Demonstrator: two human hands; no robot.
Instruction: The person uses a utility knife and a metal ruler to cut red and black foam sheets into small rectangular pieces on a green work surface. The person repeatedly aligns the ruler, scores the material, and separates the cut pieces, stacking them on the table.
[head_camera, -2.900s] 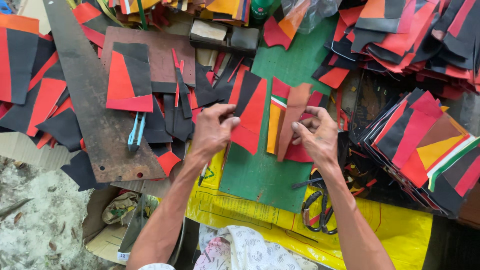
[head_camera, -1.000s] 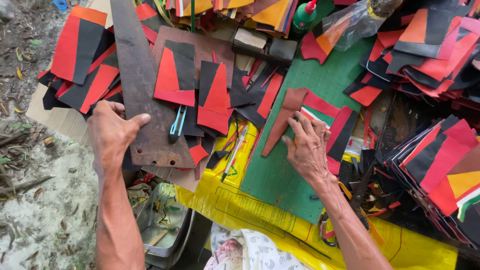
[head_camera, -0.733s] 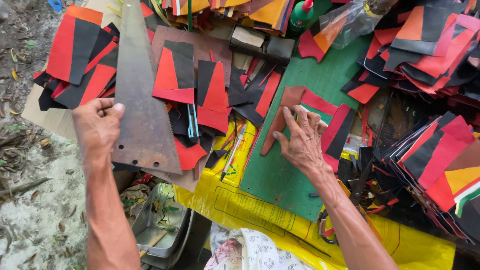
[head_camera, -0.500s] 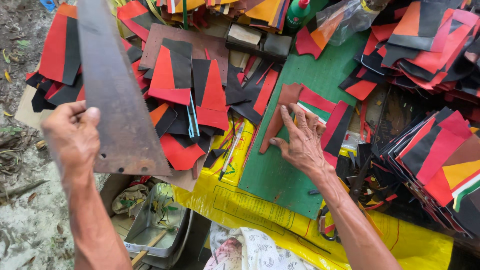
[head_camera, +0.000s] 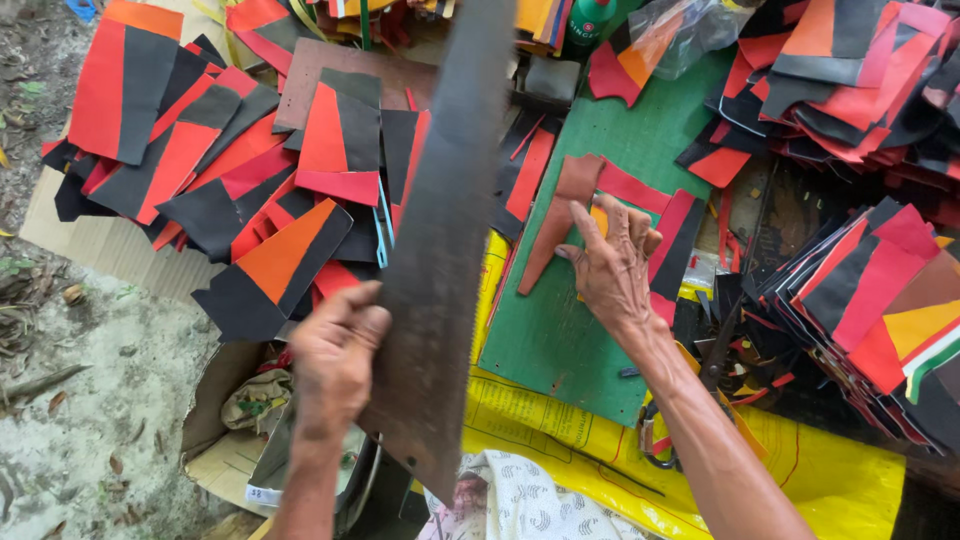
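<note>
Head view: the left hand (head_camera: 335, 355) grips the wide end of 1 rusty saw blade (head_camera: 440, 240), which slants up and away past the fingers. The right hand (head_camera: 612, 268) lies flat with fingers spread, pressing red and brown leather pieces (head_camera: 560, 215) onto the green cutting mat (head_camera: 560, 320). Red-and-black cut pieces (head_camera: 250, 190) lie beyond the left hand; scissors (head_camera: 665, 440) sit beside the right forearm.

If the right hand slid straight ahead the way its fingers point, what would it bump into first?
Probably the brown leather strip. The right hand lies on the green mat, fingers pointing up and slightly left, and its fingertips already seem to touch that strip, though depth is hard to judge.
</note>
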